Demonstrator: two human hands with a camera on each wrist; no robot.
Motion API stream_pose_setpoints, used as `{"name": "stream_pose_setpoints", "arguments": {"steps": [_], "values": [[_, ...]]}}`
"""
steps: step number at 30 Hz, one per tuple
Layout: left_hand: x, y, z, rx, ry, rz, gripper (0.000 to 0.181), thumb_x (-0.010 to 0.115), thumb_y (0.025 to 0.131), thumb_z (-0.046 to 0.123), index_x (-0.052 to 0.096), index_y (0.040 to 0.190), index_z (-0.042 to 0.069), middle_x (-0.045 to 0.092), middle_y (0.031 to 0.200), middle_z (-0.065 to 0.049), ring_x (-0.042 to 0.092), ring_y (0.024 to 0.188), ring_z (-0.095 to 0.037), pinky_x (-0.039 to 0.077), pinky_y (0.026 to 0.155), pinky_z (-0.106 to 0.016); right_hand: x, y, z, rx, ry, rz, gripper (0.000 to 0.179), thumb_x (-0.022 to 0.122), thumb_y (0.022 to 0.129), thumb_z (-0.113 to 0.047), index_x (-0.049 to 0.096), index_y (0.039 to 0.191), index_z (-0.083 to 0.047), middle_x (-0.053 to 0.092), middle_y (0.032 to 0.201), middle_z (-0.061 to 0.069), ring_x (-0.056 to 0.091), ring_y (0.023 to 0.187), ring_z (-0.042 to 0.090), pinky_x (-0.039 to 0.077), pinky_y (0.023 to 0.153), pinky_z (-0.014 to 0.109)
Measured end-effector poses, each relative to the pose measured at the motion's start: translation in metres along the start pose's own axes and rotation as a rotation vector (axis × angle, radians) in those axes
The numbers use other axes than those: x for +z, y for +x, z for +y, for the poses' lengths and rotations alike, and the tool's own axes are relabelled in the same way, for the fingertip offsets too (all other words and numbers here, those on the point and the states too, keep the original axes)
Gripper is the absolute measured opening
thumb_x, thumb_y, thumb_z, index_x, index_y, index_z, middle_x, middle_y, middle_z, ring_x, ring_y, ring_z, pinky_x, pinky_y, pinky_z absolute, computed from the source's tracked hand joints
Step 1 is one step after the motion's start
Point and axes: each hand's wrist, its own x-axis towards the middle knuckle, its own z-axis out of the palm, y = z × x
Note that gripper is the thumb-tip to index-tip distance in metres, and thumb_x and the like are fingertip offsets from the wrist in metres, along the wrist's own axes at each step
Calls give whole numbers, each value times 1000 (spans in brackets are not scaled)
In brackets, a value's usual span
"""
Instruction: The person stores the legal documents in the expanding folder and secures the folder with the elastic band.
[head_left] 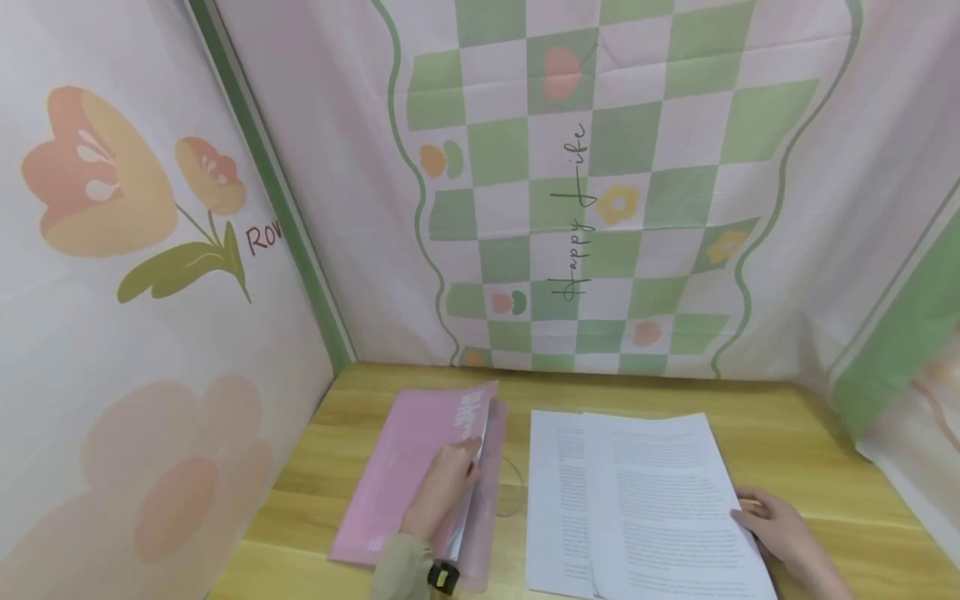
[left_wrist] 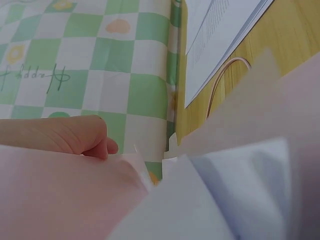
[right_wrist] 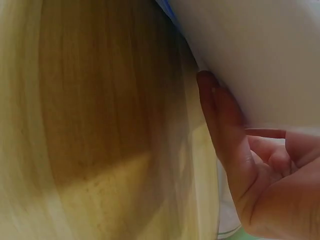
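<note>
On the left of the table lies a pink folder (head_left: 390, 475), its cover slightly raised over white sheets (left_wrist: 175, 210). My left hand (head_left: 444, 483) pinches the cover's right edge, with curled fingers showing above the pink cover (left_wrist: 60, 190) in the left wrist view. To the right, a stack of printed paper (head_left: 660, 492) lies fanned into two overlapping parts. My right hand (head_left: 783, 529) holds the right edge of the upper part, fingers along its side. The right wrist view shows the pale underside of the paper (right_wrist: 260, 60) lifted above the table beside the fingers.
Between folder and paper lies a thin brownish loop (head_left: 517, 487) on the wooden table (head_left: 750, 408). A green-and-white checked curtain (head_left: 585, 208) hangs behind the table's back edge. A flower-printed curtain (head_left: 150, 333) stands along the left. My left wrist wears a black band (head_left: 443, 576).
</note>
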Motion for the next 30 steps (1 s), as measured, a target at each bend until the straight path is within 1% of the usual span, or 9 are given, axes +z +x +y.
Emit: {"name": "stream_pose_setpoints", "arguments": {"steps": [3, 6, 9, 13, 16, 20, 25, 28, 30], "values": [[1, 0, 0, 5, 13, 6, 15, 59, 81, -3, 62, 93, 6, 43, 59, 5, 31, 48, 1, 29, 42, -10, 0, -2, 1, 7, 21, -2, 60, 52, 92, -18, 28, 134, 19, 52, 120, 38, 61, 82, 7, 49, 66, 22], [1, 1, 1, 19, 43, 18, 12, 61, 80, -2, 61, 88, 6, 46, 61, 4, 32, 50, 0, 30, 43, -10, -1, -2, 2, 9, 34, 2, 61, 52, 92, -19, 27, 134, 18, 53, 119, 37, 60, 80, 4, 49, 66, 22], [1, 1, 1, 38, 84, 27, 10, 62, 78, -2, 61, 86, 4, 49, 62, 2, 34, 51, -1, 32, 45, -11, -1, -3, 3, 8, 47, 10, 60, 51, 92, -18, 27, 135, 17, 55, 118, 35, 58, 78, -1, 49, 67, 21], [1, 2, 1, 55, 149, 23, 10, 65, 77, 0, 62, 87, 2, 56, 67, 0, 38, 52, -2, 35, 47, -11, -1, -3, 6, 6, 77, 15, 60, 50, 92, -17, 26, 136, 16, 54, 120, 35, 57, 75, -4, 50, 67, 22], [1, 2, 1, 65, 203, 22, 13, 67, 76, 2, 63, 88, 3, 61, 72, -2, 48, 55, -5, 40, 49, -11, -1, -3, 7, 2, 96, 16, 61, 51, 94, -18, 25, 137, 16, 53, 122, 36, 57, 75, -4, 51, 67, 23], [0, 1, 2, 70, 239, 23, 17, 70, 74, 4, 64, 90, 2, 65, 76, -4, 59, 60, -11, 46, 52, -13, -2, -3, 8, 7, 94, 15, 61, 50, 94, -19, 24, 137, 15, 53, 122, 35, 58, 75, -4, 51, 67, 22], [-2, 0, 2, 76, 266, 20, 20, 72, 74, 6, 63, 92, 3, 66, 77, -5, 62, 62, -13, 48, 53, -15, -3, -4, 8, 19, 112, 11, 63, 50, 93, -20, 23, 138, 14, 53, 122, 35, 58, 76, -4, 50, 68, 22], [-4, 0, 4, 92, 283, 26, 19, 72, 74, 6, 63, 91, 4, 65, 75, -5, 61, 61, -14, 47, 52, -15, -5, -4, 8, 16, 101, 18, 63, 50, 94, -21, 23, 139, 14, 51, 123, 36, 57, 75, -5, 50, 68, 21], [-6, 0, 4, 95, 277, 21, 18, 70, 75, 5, 63, 91, 3, 65, 74, -5, 61, 60, -13, 46, 51, -14, -6, -5, 8, 15, 86, 23, 63, 50, 94, -22, 23, 139, 13, 51, 124, 36, 56, 75, -7, 49, 68, 19]]}}
